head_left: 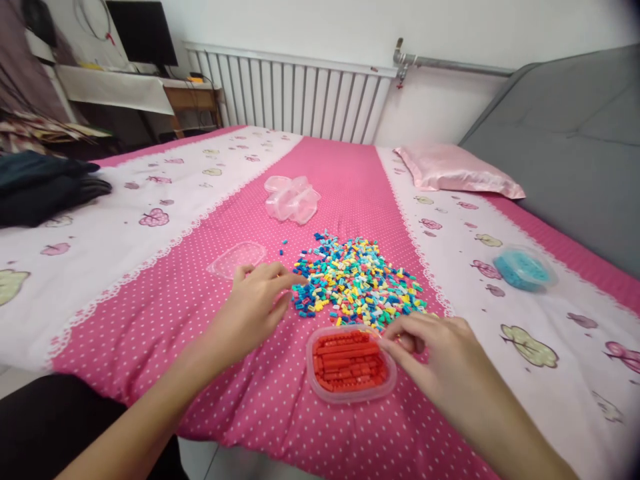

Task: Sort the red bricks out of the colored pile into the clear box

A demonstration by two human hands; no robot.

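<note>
A heap of tiny building bricks (pixel 357 277) in blue, yellow, green, white and red lies loose on the pink dotted bedspread. In front of it stands a clear plastic container (pixel 351 399) with red bricks (pixel 350 363) packed in it. My left hand (pixel 257 300) hovers at the heap's left edge, palm down, fingers apart, the index fingertip at the blue bricks. At the container's upper right corner my right hand (pixel 437 343) has thumb and index finger pinched together by the rim. Whatever lies between those fingertips is too small to make out.
Left of the heap lies a clear lid (pixel 240 259), with clear containers (pixel 293 200) grouped farther back. A container of light blue bricks (pixel 525 268) sits on the right. Beyond are a pink pillow (pixel 457 171), dark folded clothes (pixel 45 187) and a radiator (pixel 290 93).
</note>
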